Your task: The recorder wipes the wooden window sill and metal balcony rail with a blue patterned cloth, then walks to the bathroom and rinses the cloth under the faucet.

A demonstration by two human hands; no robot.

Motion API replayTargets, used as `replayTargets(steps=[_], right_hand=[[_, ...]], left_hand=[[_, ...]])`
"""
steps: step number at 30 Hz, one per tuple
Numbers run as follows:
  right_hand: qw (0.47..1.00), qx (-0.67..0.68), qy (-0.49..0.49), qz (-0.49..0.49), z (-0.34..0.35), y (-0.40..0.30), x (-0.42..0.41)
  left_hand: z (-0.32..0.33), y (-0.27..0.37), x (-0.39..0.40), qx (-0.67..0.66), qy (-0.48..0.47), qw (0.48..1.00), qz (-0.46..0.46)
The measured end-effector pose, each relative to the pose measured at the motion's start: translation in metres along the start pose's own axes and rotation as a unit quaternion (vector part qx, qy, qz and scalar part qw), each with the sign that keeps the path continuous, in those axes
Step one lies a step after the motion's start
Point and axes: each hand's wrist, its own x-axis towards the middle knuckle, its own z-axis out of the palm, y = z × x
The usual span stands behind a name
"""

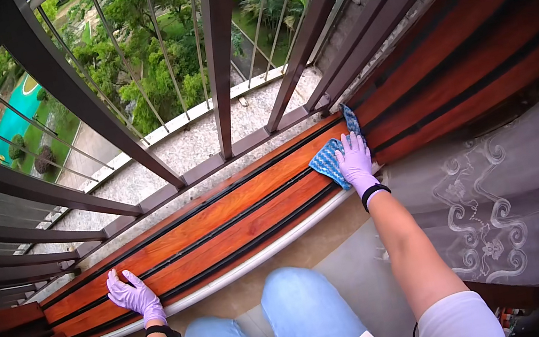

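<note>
A reddish wooden window sill (227,233) with black grooves runs across in front of me. My right hand (356,162), in a thin purple glove, lies flat on a blue-and-white patterned cloth (326,159) at the sill's right end. Part of the cloth reaches up against the corner where the sill meets the wooden side frame (425,85). My left hand (133,296), gloved the same way, rests near the sill's left end with its fingers spread a little and no object in it. Both wrists carry black bands.
Dark metal window bars (226,59) rise beyond the sill over a speckled stone ledge (240,120). A sheer embroidered curtain (486,203) hangs at the right. A white edge strip (242,265) borders the sill's near side, above the tiled floor (361,249).
</note>
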Motion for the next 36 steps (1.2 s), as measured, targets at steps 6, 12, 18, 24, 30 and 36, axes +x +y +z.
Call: replayTargets(steps=[6, 12, 18, 24, 30, 36], right_hand=[[0.989, -0.044, -0.019, 0.140, -0.012, -0.111, -0.034], [0.998, 0.032, -0.044, -0.035, -0.046, -0.241, -0.138], [0.925, 0.321, -0.116, -0.168, -0.079, -0.318, -0.218], [0.504, 0.784, -0.359, 0.045, -0.081, -0.324, -0.233], [0.536, 0.772, -0.327, -0.099, -0.139, -0.299, -0.302], [0.698, 0.510, -0.221, -0.452, -0.204, -0.278, -0.380]], left_hand=[[0.000, -0.003, 0.003, -0.013, -0.008, 1.000, -0.009], [0.007, -0.011, 0.000, 0.017, -0.022, 0.999, -0.032], [-0.024, 0.007, -0.017, -0.103, -0.013, 0.989, -0.107], [-0.106, 0.008, -0.053, -0.422, -0.158, 0.879, -0.157], [-0.173, -0.007, -0.099, -0.630, -0.394, 0.584, -0.326], [-0.237, -0.013, -0.131, -0.826, -0.308, 0.336, -0.331]])
